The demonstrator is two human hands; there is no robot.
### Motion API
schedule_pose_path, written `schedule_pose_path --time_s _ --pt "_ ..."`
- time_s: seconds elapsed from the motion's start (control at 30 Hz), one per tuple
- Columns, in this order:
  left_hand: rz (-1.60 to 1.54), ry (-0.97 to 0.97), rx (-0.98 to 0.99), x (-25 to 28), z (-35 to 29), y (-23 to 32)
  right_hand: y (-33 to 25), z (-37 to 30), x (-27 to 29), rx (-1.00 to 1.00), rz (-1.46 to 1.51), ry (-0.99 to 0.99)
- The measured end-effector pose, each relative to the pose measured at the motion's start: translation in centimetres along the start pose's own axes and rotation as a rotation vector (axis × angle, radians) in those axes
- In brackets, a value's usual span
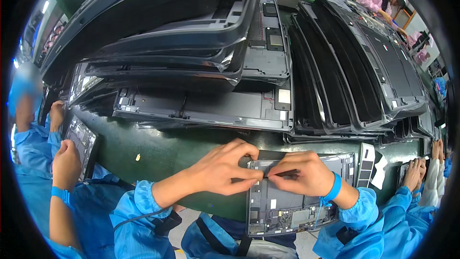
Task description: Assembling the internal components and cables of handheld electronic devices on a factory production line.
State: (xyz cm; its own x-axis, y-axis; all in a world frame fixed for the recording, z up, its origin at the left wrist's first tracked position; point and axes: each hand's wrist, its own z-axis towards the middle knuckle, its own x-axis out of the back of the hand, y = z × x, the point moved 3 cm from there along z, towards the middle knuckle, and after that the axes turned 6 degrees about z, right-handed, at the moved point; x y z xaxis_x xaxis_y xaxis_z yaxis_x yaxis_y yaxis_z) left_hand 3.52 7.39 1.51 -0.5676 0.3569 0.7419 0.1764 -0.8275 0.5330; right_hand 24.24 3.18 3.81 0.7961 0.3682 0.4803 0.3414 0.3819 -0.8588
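Note:
An opened tablet-like device housing (273,204) lies in front of me, dark grey, with a green circuit board along its near edge. My right hand (306,175) is closed over the housing on black tweezers (289,173), whose tip points toward my left fingertips. At the housing's far left corner, my left hand (218,168) has its thumb and fingers bent together. A dark sliver shows by the left thumb, but what those fingers hold is too small to make out.
Stacked dark device housings with black foam sheets (330,67) rise beyond my hands, more at the left (167,38). Right of my work lie a white strip with dark squares (366,165) and white paper (379,172). Co-workers' hands are at both sides, over the green table (143,151).

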Motion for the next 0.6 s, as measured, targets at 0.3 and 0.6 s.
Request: schedule_pose_path --time_s 0.3,0.6 --pt "0.011 0.031 0.001 -0.1 -0.3 0.0 0.2 0.1 -0.1 0.021 -0.009 0.037" --pt "0.015 0.053 -0.027 -0.3 -0.4 0.1 -0.2 -1.2 -0.3 -0.022 -0.070 0.089"
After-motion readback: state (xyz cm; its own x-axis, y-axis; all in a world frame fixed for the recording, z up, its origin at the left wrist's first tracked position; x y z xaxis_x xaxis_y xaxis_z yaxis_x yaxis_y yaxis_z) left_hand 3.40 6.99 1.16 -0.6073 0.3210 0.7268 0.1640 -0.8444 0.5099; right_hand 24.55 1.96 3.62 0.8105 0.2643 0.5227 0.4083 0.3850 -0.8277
